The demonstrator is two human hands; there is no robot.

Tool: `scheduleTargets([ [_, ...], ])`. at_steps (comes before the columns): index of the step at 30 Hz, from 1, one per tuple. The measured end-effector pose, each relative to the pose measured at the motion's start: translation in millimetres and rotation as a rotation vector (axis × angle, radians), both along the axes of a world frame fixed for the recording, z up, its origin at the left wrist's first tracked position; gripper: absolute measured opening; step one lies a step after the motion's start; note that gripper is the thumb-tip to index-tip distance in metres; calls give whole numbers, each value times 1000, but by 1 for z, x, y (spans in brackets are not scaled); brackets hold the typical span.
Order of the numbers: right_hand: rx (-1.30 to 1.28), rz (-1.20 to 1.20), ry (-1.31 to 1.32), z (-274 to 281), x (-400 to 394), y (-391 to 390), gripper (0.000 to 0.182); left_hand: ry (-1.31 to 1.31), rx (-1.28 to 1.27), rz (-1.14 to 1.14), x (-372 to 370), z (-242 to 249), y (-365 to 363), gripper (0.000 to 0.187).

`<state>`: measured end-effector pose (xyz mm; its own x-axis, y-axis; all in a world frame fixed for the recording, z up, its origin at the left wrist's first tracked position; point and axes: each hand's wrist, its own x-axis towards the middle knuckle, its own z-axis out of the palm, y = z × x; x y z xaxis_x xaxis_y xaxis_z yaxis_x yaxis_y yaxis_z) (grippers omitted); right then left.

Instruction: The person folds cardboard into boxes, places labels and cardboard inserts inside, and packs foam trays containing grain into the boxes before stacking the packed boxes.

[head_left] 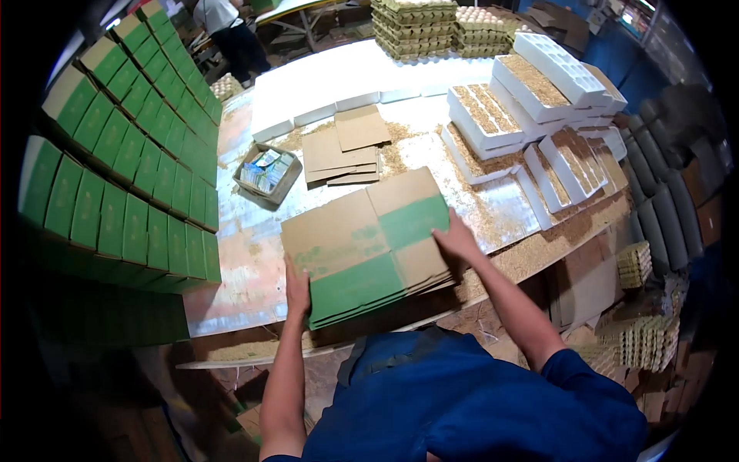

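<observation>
Your dark-blue, short-sleeved cloth shirt [477, 393] fills the lower centre. Above it, mid-frame, the flat green-and-brown cardboard stack [362, 250] lies directly between your hands, its long axis rising rightward: left hand [297, 289] and right hand [457, 239] clasp opposite ends, equally near.

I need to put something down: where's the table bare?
Bare room lies between the green cartons, the bin and the left hand; a speckled patch between the right hand and the white trays. Those trays crowd the right.
</observation>
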<state>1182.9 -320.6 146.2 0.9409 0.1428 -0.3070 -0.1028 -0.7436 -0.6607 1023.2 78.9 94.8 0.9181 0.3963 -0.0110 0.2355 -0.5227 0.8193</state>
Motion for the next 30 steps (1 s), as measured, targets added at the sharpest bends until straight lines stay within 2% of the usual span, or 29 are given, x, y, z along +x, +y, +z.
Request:
scheduleTargets([
  [2,-69,-84,-13,-3,-30,7,80,-58,-508,26,-3,16,-4,71],
  [3,-70,-74,-12,-8,-38,0,80,-73,-605,-3,-5,13,0,69],
  [5,175,-25,-47,-17,-50,-19,75,-26,-635,-22,-4,10,4,69],
  [8,282,63,28,-41,-45,-47,70,-9,-632,-72,-4,-8,18,67],
  [10,284,17,30,-42,-42,-45,64,12,-600,-7,-6,-5,12,65],
  [12,577,-49,451,-37,-33,-40,61,22,-616,10,-7,-3,8,64],
  [13,825,-109,641,-40,-32,-35,57,35,-628,28,-7,4,6,64],
  [16,750,-66,640,-43,-30,-38,54,94,-507,108,-6,37,-11,63],
  [17,765,-51,689,-47,-29,-41,52,51,-550,70,-6,18,-3,62],
  [20,798,-34,657,-48,-26,-49,51,124,-519,119,-6,45,-21,62],
  [21,800,-9,656,-48,-23,-50,51,109,-511,136,-5,34,-18,62],
  [23,849,-135,693,-48,-21,-55,47,-27,-469,32,-5,-8,-9,63],
  [25,900,-158,697,-51,-15,-66,44,12,-487,49,-5,-17,-22,65],
  [27,800,-68,567,-61,-3,-83,48,34,-494,62,7,-14,-32,67],
  [28,705,-43,483,-70,3,-93,50,23,-396,41,9,-13,-39,69],
  [29,494,-80,456,-40,5,-93,46,19,-301,22,10,-15,-49,71],
  [30,434,-168,444,-41,16,-99,42,6,-289,43,12,-23,-55,71],
])
